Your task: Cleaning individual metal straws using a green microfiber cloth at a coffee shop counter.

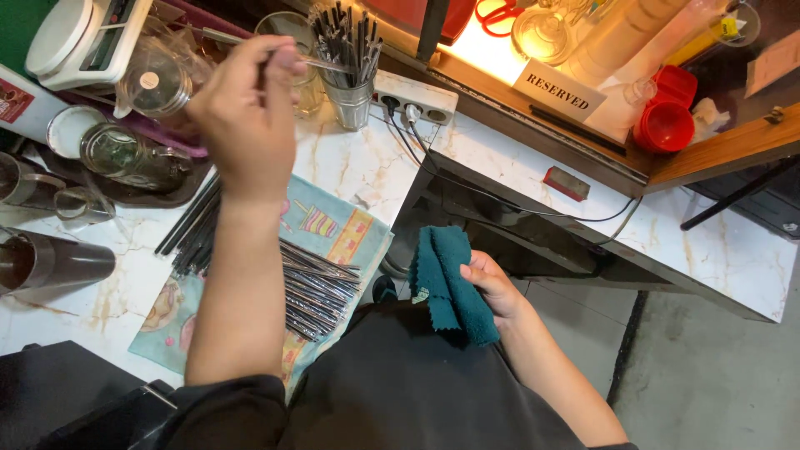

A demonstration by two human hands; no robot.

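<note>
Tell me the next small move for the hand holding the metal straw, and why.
Probably lower the metal straw tip-first into the steel cup. The left hand pinches it right beside that cup, which already stands full of upright straws, while the right hand keeps the teal cloth away, and more straws lie on the patterned towel.

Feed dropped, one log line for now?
left hand: holds metal straw over cup | right hand: teal cloth | straws on towel
</note>
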